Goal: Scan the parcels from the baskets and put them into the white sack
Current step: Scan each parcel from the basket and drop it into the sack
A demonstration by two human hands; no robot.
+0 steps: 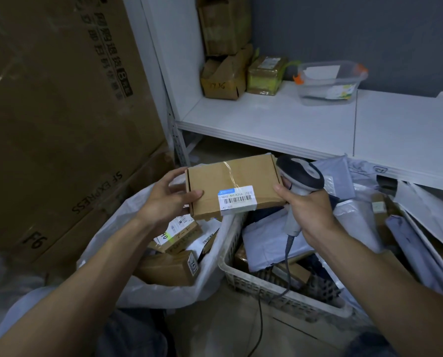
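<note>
One flat cardboard parcel (230, 181) is held in the air between both hands, above the place where the white sack (143, 284) meets the left rim of the basket (279, 292). Its long axis runs left to right, with the right end raised slightly. The broad top face is turned up toward the camera. One barcode label (237, 199) sits at the near long edge and folds over it, its print reading upright from the person's side.

The left hand (167, 199) pinches the parcel's left end, thumb flat on the top face and fingers curled behind and beneath. The right hand (310, 212) is wrapped round the handle of one scanner (300, 176). Its thumb tip lies against the parcel's right near corner. The scanner's head stands just beside the parcel's right end, and its cable hangs down over the basket's near rim.

At least three cardboard boxes lie in the open mouth of the sack. The basket holds grey mailer bags and some boxes, too heaped to count.

Behind, a white shelf (279, 119) carries three brown boxes at its back left corner and one clear plastic tub (328, 81) toward the back edge. Large cartons (60, 112) stand to the left.
</note>
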